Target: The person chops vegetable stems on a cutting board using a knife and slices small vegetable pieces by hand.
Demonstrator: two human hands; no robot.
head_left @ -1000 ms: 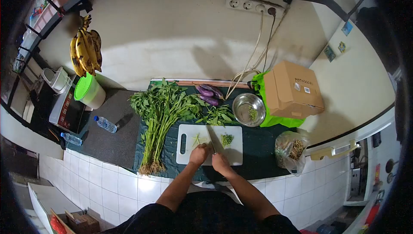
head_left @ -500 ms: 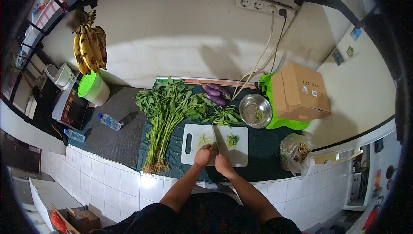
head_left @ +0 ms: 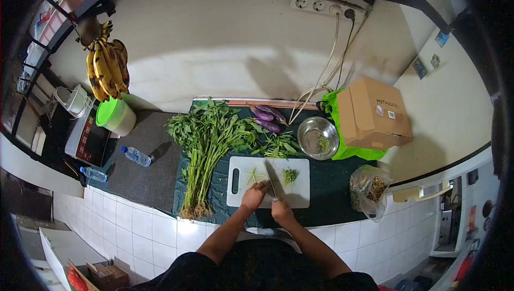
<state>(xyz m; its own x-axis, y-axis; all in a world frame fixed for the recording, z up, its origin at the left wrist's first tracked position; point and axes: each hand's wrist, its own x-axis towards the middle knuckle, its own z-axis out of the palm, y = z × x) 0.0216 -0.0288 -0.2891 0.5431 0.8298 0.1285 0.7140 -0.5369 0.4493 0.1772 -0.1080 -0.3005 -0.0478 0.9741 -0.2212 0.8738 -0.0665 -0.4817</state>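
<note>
In my right hand [head_left: 282, 213], fingers wrapped round its handle, is a kitchen knife [head_left: 271, 177] whose blade points away from me over the white cutting board [head_left: 300, 192]. My left hand [head_left: 255, 196] is closed low on the board, left of the blade; what its fingers hold is hidden. Pale green stem pieces [head_left: 254, 175] lie just beyond that hand. Right of the knife sits a small heap of chopped greens [head_left: 290, 176]. Leafy cut tops [head_left: 281, 145] rest behind the board, and a large bunch of rooted leafy greens [head_left: 206, 154] lies to its left.
Purple eggplants [head_left: 266, 118] and a steel bowl [head_left: 318, 138] with some chopped greens stand at the back. To the right are a cardboard box [head_left: 375, 114] and a plastic bag [head_left: 368, 192]. Water bottles [head_left: 136, 156] lie left; bananas [head_left: 108, 69] hang above a green-lidded bucket [head_left: 116, 114].
My right hand has shifted slightly right and toward me with the knife, whose blade now slants more and sits farther from my left hand. The left hand stays about where it was.
</note>
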